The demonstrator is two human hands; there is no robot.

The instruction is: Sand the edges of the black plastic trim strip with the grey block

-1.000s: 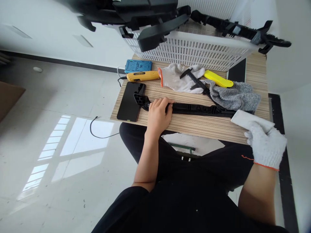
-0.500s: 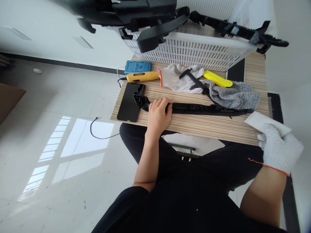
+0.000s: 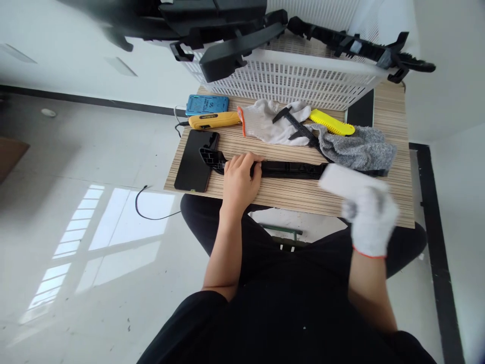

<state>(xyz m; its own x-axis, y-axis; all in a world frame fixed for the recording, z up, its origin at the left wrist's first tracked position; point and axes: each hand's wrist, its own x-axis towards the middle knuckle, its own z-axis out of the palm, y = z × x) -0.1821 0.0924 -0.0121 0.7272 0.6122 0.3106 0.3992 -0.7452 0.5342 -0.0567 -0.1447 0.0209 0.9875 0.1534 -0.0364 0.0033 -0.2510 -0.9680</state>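
My bare left hand (image 3: 241, 181) is wrapped round a long black plastic part (image 3: 290, 170) near its left end, and the part lies across the wooden board (image 3: 295, 200). My right hand (image 3: 372, 217), in a white glove with an orange cuff edge, grips a flat white piece (image 3: 350, 181). That piece is blurred and hides the right portion of the black part. Beyond them lie a grey cloth (image 3: 358, 147), a black caliper (image 3: 299, 126), a loose white glove (image 3: 261, 121) and a yellow toothed cover (image 3: 332, 122).
A black phone (image 3: 197, 161) lies at the board's left edge, with a yellow corded tool (image 3: 214, 120) and a blue box (image 3: 207, 104) behind it. A white basket (image 3: 288, 76) at the back holds black plastic parts (image 3: 238, 48) that overhang its rim.
My right hand has moved left with the white piece, from the board's right edge to over the black part. My left hand keeps its hold. The view has shifted slightly.
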